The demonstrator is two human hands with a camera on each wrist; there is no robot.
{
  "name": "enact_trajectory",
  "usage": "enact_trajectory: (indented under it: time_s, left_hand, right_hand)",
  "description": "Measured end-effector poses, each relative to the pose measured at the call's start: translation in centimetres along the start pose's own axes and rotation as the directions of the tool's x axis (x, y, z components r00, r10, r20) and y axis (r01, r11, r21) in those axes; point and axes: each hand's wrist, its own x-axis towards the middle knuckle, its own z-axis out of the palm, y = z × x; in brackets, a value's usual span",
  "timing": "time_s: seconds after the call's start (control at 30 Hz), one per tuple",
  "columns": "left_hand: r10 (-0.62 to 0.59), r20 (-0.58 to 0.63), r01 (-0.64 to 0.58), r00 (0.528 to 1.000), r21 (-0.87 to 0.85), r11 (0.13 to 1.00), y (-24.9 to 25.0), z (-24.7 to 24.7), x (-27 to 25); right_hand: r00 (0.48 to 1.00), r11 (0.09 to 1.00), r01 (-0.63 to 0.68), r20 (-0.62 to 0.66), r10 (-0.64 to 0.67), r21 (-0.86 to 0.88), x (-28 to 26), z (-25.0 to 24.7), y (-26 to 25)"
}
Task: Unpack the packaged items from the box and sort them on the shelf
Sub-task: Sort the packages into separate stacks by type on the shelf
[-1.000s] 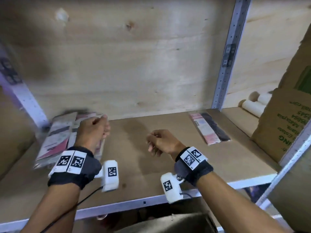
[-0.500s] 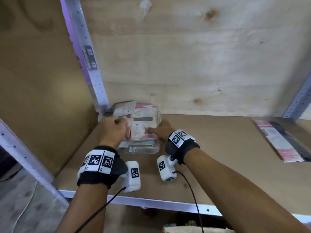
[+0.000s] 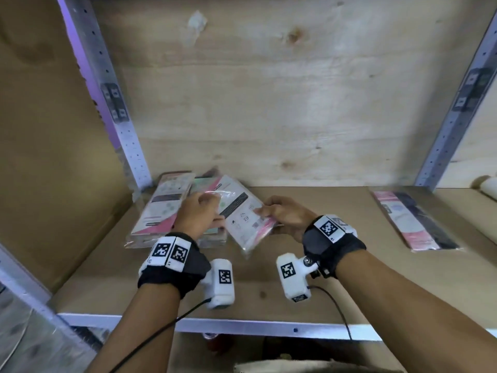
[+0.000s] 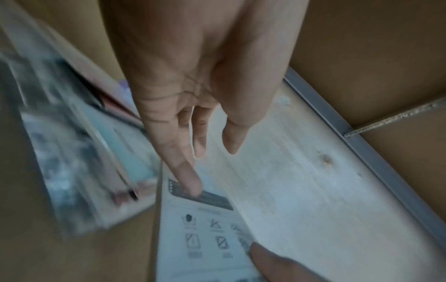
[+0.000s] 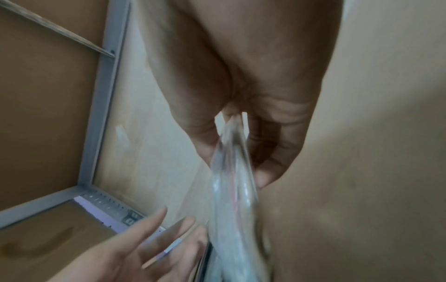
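a flat packet in clear plastic (image 3: 243, 215), white with a dark bar and care symbols printed on it, is held tilted just above the shelf board (image 3: 322, 265) near its left rear corner. the right hand (image 3: 286, 215) pinches the packet's right edge, thumb on top and fingers curled beneath; in the right wrist view the plastic runs between thumb and fingers (image 5: 270, 167). the left hand (image 3: 197, 216) lies with fingers nearly straight and spread, one fingertip (image 4: 190, 183) touching the dark bar on the packet's face, gripping nothing. just left of the held packet, and partly under the left hand, a stack of similar packets (image 3: 161, 214) lies flat on the shelf board against the left upright (image 3: 107, 98); its exact count cannot be told. well apart, near the right end of the same board, another packet (image 3: 414, 222), pink and dark, lies flat on its own. a plywood back panel (image 3: 269, 90) closes the bay behind, and a second metal upright (image 3: 457, 109) stands at the right. both wrists carry black bands with printed square markers and white camera housings, with thin black cables trailing toward the shelf's metal front rail (image 3: 242, 325).
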Motion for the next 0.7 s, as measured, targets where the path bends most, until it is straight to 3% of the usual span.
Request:
enact_trajectory:
  time_s: [0.13,0.23,0.33,0.4,0.47,0.57,0.7]
  left_hand:
    - [-0.085,0.251,0.138,0.964,-0.201,0.970,2.0,4.0,-1.2]
    - [-0.096,0.363,0.219,0.927,-0.317,0.923,2.9,6.2,-1.3]
    - [-0.164,0.417,0.343,0.894,-0.400,0.850,2.7,8.6,-1.4]
    - [-0.194,0.377,0.353,0.906,-0.416,0.838,2.1,10.2,-1.3]
    - [-0.201,0.319,0.330,0.926,-0.427,0.842,1.2,11.5,-1.0]
    - [-0.181,0.282,0.287,0.942,-0.402,0.869,0.3,12.2,-0.4]
    - [-0.128,0.371,0.264,0.920,-0.343,0.901,-0.1,12.2,-0.8]
  right_hand:
    - [0.961,0.960,0.248,-0.092,-0.261,-0.127,-4.1,-4.3,0.3]
    - [0.886,0.861,0.391,-0.119,-0.448,-0.326,-6.6,-6.6,1.1]
    - [0.839,0.767,0.464,-0.057,-0.541,-0.443,-8.2,-7.9,2.0]
    - [0.831,0.713,0.460,-0.027,-0.556,-0.530,-8.8,-8.5,2.4]
    - [0.856,0.696,0.406,-0.021,-0.517,-0.593,-9.1,-9.1,2.7]
    - [0.918,0.744,0.311,-0.016,-0.397,-0.591,-9.4,-10.3,3.1]
    - [0.914,0.820,0.242,-0.162,-0.372,-0.519,-9.2,-12.5,3.8]
